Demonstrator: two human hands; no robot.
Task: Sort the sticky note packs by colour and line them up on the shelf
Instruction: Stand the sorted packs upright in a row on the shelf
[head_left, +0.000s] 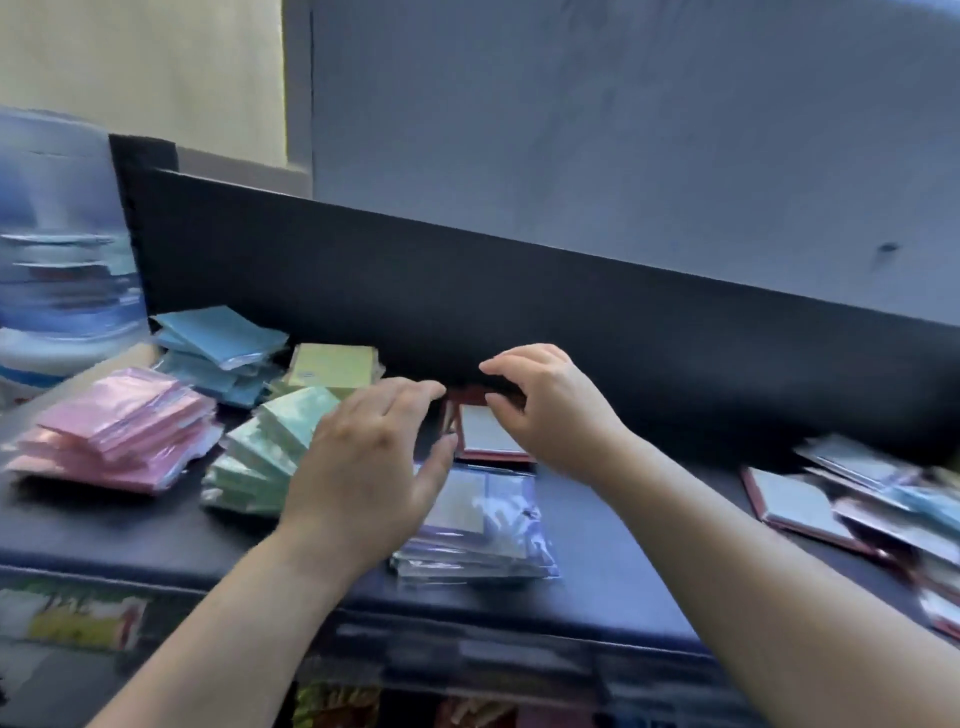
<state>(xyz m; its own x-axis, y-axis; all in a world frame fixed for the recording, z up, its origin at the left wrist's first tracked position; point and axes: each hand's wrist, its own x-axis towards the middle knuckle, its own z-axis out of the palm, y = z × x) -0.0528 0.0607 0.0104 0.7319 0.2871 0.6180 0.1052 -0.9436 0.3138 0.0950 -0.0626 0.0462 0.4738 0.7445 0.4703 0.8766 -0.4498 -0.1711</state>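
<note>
Purple pack pile (483, 535) lies beside left hand (363, 467), below right hand (550, 410).

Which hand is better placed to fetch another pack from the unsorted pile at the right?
Probably the right hand: the unsorted pile lies on its side, with bare shelf between. The left hand would have to cross over.

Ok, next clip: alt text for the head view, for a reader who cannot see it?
Two bare hands, the left hand and right hand, hover open over a red-edged pack at the back of a dark shelf. To the left lie sorted piles: pink packs, blue packs, green packs. Unsorted packs lie at right.
</note>
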